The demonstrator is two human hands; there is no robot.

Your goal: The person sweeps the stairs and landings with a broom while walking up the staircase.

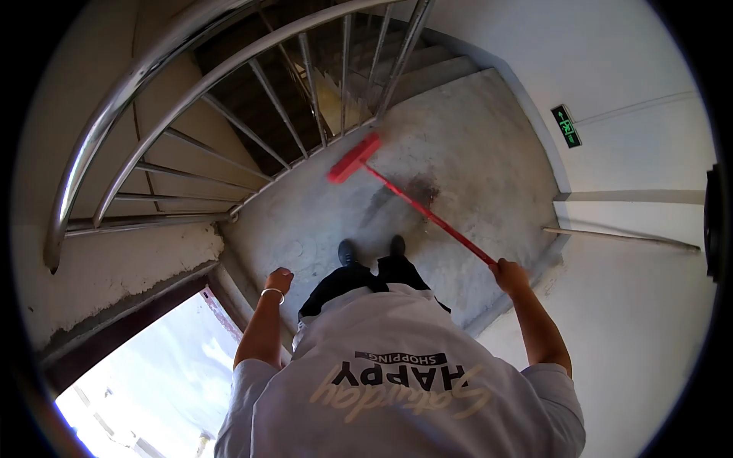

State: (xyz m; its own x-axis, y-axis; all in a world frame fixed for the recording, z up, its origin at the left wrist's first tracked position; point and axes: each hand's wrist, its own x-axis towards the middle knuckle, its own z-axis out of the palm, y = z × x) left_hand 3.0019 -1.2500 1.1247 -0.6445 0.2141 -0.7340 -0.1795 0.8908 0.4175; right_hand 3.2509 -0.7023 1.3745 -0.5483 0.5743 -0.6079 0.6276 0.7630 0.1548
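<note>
A red push broom [353, 158] with a long red handle reaches diagonally across the landing. My right hand [509, 275] is closed around the upper end of that handle. The broom head lies at the floor close to the foot of the railing and looks slightly blurred. A dark stain [421, 194] marks the concrete floor [489, 153] beside the handle. My left hand [279, 280], with a white bracelet at the wrist, hangs to the left of my legs, its fingers curled in and nothing visible in them.
A shiny metal railing [221, 72] borders the landing on the left, with concrete steps [427, 76] at the back. A thin pole [622, 238] leans by the right wall, below a green exit sign [566, 126]. A bright opening [156, 374] lies at lower left.
</note>
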